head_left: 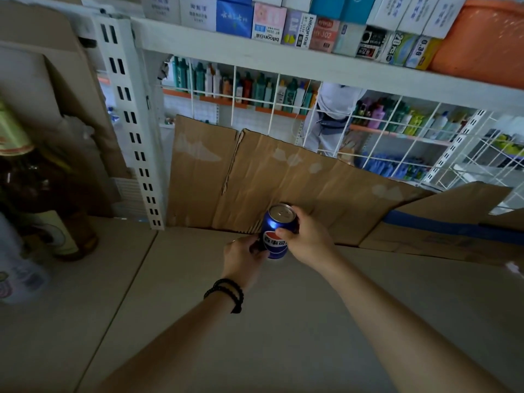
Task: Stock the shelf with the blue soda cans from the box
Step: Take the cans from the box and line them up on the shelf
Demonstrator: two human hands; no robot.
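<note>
A single blue soda can (274,239) with a red, white and blue logo stands upright on the pale shelf board (283,307), close to the cardboard at the back. My left hand (242,258), with dark bead bracelets on its wrist, grips the can's lower left side. My right hand (304,239) wraps around the can's upper right side, thumb across the front. A second dark can may sit behind the right fingers; I cannot tell. The box of cans is out of view.
Flattened cardboard (255,177) leans against the wire back grid (397,131). A white slotted upright (136,137) stands at the left. Brown bottles (42,194) fill the neighbouring bay on the left. A shelf above (283,61) carries small boxes and an orange basket (482,38).
</note>
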